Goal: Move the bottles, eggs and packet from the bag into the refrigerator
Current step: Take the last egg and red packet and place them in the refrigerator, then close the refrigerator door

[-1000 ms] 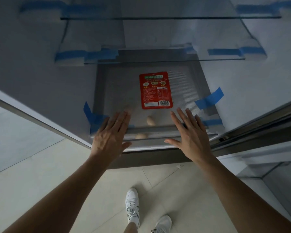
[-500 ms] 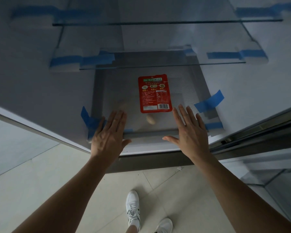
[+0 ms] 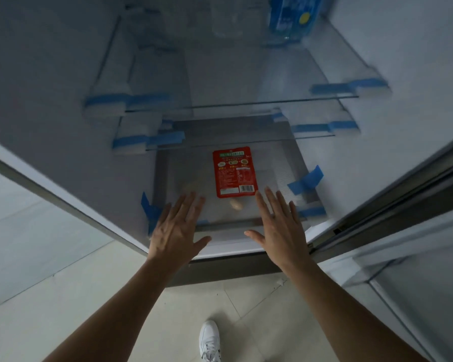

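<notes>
A red packet (image 3: 235,171) lies flat on the lowest glass shelf of the open refrigerator, over the drawer (image 3: 225,226). One pale egg (image 3: 235,204) shows through the glass just below the packet. A bottle with a blue label (image 3: 289,18) stands on an upper shelf at the top of the view, with a clear bottle (image 3: 224,17) to its left. My left hand (image 3: 177,227) and my right hand (image 3: 280,224) are spread flat, fingers apart, against the drawer's front edge. Neither hand holds anything.
Glass shelves (image 3: 246,104) held with blue tape (image 3: 306,180) and white foam blocks (image 3: 107,108) stack above the drawer. The refrigerator's door frame (image 3: 392,212) runs along the right. Pale floor tiles (image 3: 50,296) and my white shoe (image 3: 209,343) lie below.
Both hands have pushed forward with the drawer, which has slid further in; only one egg still shows. The view has tilted up, bringing the upper shelf and bottles into sight.
</notes>
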{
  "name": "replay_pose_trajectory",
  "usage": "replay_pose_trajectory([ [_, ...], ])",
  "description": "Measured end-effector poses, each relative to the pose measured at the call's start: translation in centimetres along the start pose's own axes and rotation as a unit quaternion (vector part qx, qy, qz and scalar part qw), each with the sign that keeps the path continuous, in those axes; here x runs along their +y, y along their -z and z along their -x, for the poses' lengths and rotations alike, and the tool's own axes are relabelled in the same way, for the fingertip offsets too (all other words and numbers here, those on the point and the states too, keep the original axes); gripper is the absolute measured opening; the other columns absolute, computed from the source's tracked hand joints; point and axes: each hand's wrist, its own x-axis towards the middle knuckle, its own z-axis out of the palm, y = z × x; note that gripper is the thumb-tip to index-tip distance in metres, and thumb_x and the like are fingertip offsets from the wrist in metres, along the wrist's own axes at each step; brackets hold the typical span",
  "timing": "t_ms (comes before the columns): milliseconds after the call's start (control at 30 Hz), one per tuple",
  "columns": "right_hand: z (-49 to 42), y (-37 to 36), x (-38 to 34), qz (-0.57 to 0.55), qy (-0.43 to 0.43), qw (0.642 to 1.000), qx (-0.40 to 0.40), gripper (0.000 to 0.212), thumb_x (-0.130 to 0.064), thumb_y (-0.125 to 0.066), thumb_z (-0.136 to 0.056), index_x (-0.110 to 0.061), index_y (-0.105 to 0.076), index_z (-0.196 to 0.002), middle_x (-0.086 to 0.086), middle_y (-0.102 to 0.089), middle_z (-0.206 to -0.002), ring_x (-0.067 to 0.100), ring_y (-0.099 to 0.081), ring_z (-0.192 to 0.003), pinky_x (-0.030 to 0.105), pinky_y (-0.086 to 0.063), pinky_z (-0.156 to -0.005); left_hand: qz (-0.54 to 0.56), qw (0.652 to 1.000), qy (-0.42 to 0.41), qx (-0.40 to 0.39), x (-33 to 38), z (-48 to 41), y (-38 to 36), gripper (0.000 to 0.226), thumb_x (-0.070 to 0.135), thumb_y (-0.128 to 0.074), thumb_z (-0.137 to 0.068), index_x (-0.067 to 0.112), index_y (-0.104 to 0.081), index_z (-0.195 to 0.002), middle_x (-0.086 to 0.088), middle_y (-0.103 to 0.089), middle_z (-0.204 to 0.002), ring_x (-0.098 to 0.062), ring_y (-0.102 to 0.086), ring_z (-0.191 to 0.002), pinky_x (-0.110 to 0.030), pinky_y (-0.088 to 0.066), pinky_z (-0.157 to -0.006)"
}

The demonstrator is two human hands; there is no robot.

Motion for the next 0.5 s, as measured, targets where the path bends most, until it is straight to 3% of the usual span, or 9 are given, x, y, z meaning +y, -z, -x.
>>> replay_pose_trajectory([
  [67, 0.9, 2.0, -0.9, -0.003, 0.007, 1.0, 0.025, 0.1, -0.066, -0.064, -0.08, -0.02, -0.02, -0.157, 0.013, -0.027, -0.162, 0.036, -0.031, -0.147, 0.057, -0.029, -0.116, 0.004, 1.0, -0.007, 0.016, 1.3, 0.7, 1.9, 0.088, 0.064, -0.055, -0.087, 0.024, -0.02, -0.157, -0.007, -0.024, -0.163, -0.028, -0.025, -0.149, -0.047, -0.015, -0.119],
  [200, 2.8, 6.8, -2.1, -0.007, -0.001, 0.996, 0.087, 0.092, -0.057, -0.07, -0.081, -0.021, -0.029, -0.155, 0.015, -0.036, -0.158, 0.036, -0.036, -0.144, 0.056, -0.03, -0.115, 0.007, 0.998, -0.023, 0.056, 4.1, 2.6, 6.0, 0.073, 0.062, -0.037, -0.092, 0.024, -0.028, -0.154, -0.006, -0.033, -0.16, -0.028, -0.033, -0.146, -0.048, -0.023, -0.119],
  [367, 7.0, 11.4, -2.1, -0.019, -0.005, 0.99, 0.137, 0.073, -0.042, -0.063, -0.088, -0.019, -0.034, -0.152, 0.015, -0.039, -0.155, 0.035, -0.034, -0.145, 0.057, -0.031, -0.116, 0.005, 0.993, -0.069, 0.099, 7.3, 5.3, 9.7, 0.069, 0.058, -0.049, -0.091, 0.025, -0.036, -0.151, -0.006, -0.039, -0.156, -0.028, -0.038, -0.143, -0.048, -0.028, -0.117],
  [500, 10.1, 12.9, -1.4, -0.01, -0.021, 0.989, 0.148, 0.07, -0.041, -0.062, -0.088, -0.02, -0.039, -0.151, 0.014, -0.04, -0.155, 0.033, -0.034, -0.145, 0.056, -0.032, -0.116, -0.007, 0.985, -0.132, 0.107, 10.0, 5.8, 10.8, 0.068, 0.056, -0.055, -0.088, 0.025, -0.041, -0.146, -0.005, -0.048, -0.15, -0.028, -0.046, -0.138, -0.047, -0.028, -0.114],
])
